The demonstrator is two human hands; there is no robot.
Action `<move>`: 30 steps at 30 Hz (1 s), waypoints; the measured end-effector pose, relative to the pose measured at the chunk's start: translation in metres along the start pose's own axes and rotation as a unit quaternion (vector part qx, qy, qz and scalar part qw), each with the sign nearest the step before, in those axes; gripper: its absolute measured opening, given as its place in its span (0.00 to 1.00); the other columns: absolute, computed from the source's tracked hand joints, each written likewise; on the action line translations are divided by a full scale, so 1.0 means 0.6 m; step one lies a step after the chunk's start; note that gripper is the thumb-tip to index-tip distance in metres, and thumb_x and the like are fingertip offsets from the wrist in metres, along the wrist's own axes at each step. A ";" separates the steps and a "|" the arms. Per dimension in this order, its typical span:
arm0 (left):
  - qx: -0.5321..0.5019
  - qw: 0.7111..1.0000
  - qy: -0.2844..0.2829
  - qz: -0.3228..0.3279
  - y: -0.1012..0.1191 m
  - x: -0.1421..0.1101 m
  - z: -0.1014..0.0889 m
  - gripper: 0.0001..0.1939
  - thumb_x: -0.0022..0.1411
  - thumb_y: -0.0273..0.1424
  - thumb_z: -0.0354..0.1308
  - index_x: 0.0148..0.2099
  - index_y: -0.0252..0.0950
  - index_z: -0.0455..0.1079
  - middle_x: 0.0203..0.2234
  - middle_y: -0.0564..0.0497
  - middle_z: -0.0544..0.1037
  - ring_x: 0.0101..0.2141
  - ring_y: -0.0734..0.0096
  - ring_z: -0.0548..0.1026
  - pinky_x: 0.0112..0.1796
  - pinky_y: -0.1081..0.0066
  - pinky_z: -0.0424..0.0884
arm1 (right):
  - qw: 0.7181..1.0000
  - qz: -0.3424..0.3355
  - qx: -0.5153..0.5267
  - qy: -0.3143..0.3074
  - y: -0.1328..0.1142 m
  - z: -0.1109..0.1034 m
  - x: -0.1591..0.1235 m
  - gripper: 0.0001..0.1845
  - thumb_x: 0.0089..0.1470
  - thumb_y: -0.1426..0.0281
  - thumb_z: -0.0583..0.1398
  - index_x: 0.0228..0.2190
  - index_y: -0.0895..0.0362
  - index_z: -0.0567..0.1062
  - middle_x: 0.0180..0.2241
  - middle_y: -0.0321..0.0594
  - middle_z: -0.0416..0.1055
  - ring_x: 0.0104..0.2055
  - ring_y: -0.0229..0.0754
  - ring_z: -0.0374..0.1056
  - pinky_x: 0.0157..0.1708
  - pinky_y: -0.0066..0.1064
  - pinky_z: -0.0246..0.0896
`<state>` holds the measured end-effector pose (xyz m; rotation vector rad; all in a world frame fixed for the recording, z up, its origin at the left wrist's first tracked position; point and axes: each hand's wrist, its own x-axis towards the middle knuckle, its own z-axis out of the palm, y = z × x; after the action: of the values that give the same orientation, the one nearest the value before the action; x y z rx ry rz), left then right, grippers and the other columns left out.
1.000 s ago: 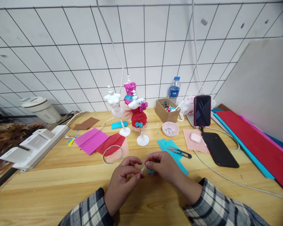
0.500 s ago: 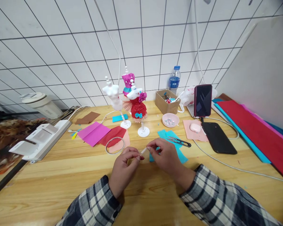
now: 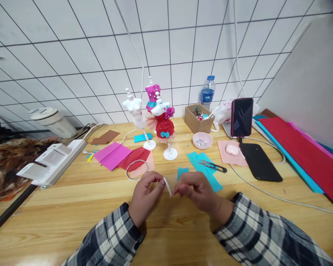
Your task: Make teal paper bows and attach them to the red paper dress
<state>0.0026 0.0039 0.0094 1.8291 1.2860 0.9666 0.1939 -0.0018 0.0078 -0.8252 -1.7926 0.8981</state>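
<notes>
My left hand point(image 3: 145, 192) and my right hand point(image 3: 195, 190) meet low over the wooden table point(image 3: 72, 207). Between their pinched fingertips stretches a small white strip point(image 3: 168, 186), held at both ends. A small blue paper piece point(image 3: 182, 172) lies just beyond my right hand. Past it stand a mannequin in a red dress point(image 3: 164, 127), a bare white mannequin point(image 3: 135, 112) and a pink-dressed one point(image 3: 152, 94). Small black scissors point(image 3: 213, 167) rest on blue paper point(image 3: 204, 164).
Pink paper point(image 3: 112, 155), red paper point(image 3: 137, 157) and a ring point(image 3: 136, 170) lie at left. A power strip point(image 3: 51, 162) sits far left. A pink bowl point(image 3: 202, 140), cardboard box point(image 3: 197, 118), water bottle point(image 3: 207, 90), upright phone point(image 3: 241, 116), flat phone point(image 3: 259, 162) and paper sheets point(image 3: 302, 155) fill the right.
The white strip turned and now hangs free between my fingertips; the blue paper piece has come out from behind my right hand. The view shifted slightly.
</notes>
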 end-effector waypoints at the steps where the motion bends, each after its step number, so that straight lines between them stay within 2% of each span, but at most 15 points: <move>1: 0.006 1.000 -0.015 0.017 0.002 0.000 -0.003 0.10 0.61 0.33 0.53 0.28 0.36 0.66 0.25 0.52 0.71 0.31 0.67 0.68 0.35 0.68 0.64 | 0.998 0.047 0.035 0.031 0.002 -0.001 0.002 0.20 0.60 0.59 0.54 0.25 0.57 0.75 0.18 0.33 0.66 0.22 0.34 0.61 0.24 0.26 0.55; 3: 0.019 0.997 -0.050 0.051 0.005 -0.001 -0.006 0.10 0.62 0.32 0.52 0.28 0.37 0.66 0.25 0.52 0.70 0.30 0.68 0.68 0.35 0.69 0.64 | 0.984 0.141 0.077 0.082 0.007 0.001 0.007 0.18 0.58 0.57 0.56 0.29 0.57 0.76 0.20 0.33 0.66 0.20 0.33 0.59 0.21 0.25 0.54; 5: 0.035 0.995 -0.065 0.073 0.009 -0.001 -0.008 0.10 0.62 0.31 0.52 0.27 0.36 0.65 0.24 0.53 0.70 0.30 0.69 0.67 0.34 0.69 0.63 | 0.975 0.189 0.093 0.063 0.012 0.005 0.012 0.17 0.53 0.57 0.60 0.34 0.57 0.77 0.25 0.35 0.71 0.23 0.34 0.62 0.22 0.25 0.56; 8: 0.058 0.994 -0.054 0.076 0.010 -0.001 -0.007 0.10 0.61 0.30 0.53 0.27 0.36 0.64 0.24 0.52 0.70 0.29 0.68 0.67 0.34 0.69 0.63 | 0.977 0.202 0.071 0.003 0.013 0.013 0.014 0.16 0.49 0.60 0.65 0.37 0.56 0.79 0.33 0.39 0.76 0.30 0.37 0.68 0.28 0.27 0.61; 10: 0.069 0.994 -0.049 0.071 0.009 0.000 -0.006 0.10 0.61 0.31 0.54 0.26 0.36 0.65 0.23 0.52 0.70 0.29 0.68 0.68 0.33 0.69 0.63 | 0.977 0.207 0.055 -0.010 0.011 0.016 0.014 0.12 0.48 0.62 0.66 0.33 0.56 0.79 0.31 0.37 0.76 0.32 0.37 0.68 0.32 0.28 0.61; 13: 0.084 0.992 -0.056 0.069 0.006 0.000 -0.005 0.11 0.60 0.31 0.54 0.25 0.36 0.66 0.22 0.52 0.70 0.29 0.68 0.68 0.33 0.68 0.63 | 0.975 0.216 0.057 -0.019 0.010 0.017 0.014 0.09 0.47 0.63 0.67 0.28 0.57 0.77 0.27 0.35 0.74 0.30 0.36 0.66 0.31 0.28 0.60; 16: 0.086 0.992 -0.060 0.074 0.007 -0.002 -0.004 0.11 0.59 0.30 0.55 0.24 0.36 0.65 0.21 0.52 0.70 0.28 0.68 0.67 0.32 0.68 0.62 | 0.970 0.222 0.090 -0.044 0.015 0.016 0.014 0.10 0.45 0.64 0.67 0.26 0.57 0.75 0.26 0.34 0.71 0.28 0.34 0.63 0.28 0.26 0.58; 21: 0.035 0.995 -0.071 0.059 0.011 -0.005 -0.002 0.10 0.58 0.30 0.54 0.24 0.36 0.65 0.21 0.53 0.69 0.28 0.68 0.67 0.32 0.69 0.63 | 0.935 0.258 0.223 -0.095 0.023 0.021 0.009 0.12 0.51 0.60 0.62 0.29 0.54 0.67 0.18 0.26 0.57 0.16 0.30 0.52 0.14 0.22 0.48; 26: -0.003 0.999 -0.006 0.038 0.006 -0.003 -0.007 0.10 0.59 0.30 0.53 0.25 0.36 0.65 0.21 0.53 0.68 0.27 0.69 0.67 0.32 0.69 0.63 | 0.933 0.249 0.261 -0.002 0.025 0.031 0.009 0.15 0.52 0.57 0.60 0.30 0.53 0.63 0.17 0.23 0.53 0.14 0.29 0.50 0.11 0.20 0.49; 30: -0.021 0.997 -0.017 0.072 0.007 -0.001 -0.006 0.09 0.59 0.29 0.53 0.26 0.37 0.65 0.22 0.53 0.68 0.28 0.69 0.67 0.33 0.69 0.64 | 0.919 0.288 0.267 0.045 0.031 0.032 0.016 0.16 0.49 0.56 0.62 0.29 0.54 0.64 0.17 0.24 0.57 0.16 0.30 0.54 0.12 0.20 0.55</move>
<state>0.0012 0.0026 0.0150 1.9187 1.1164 1.0265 0.1755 0.0117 -0.0096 -1.0178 -1.1279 1.6112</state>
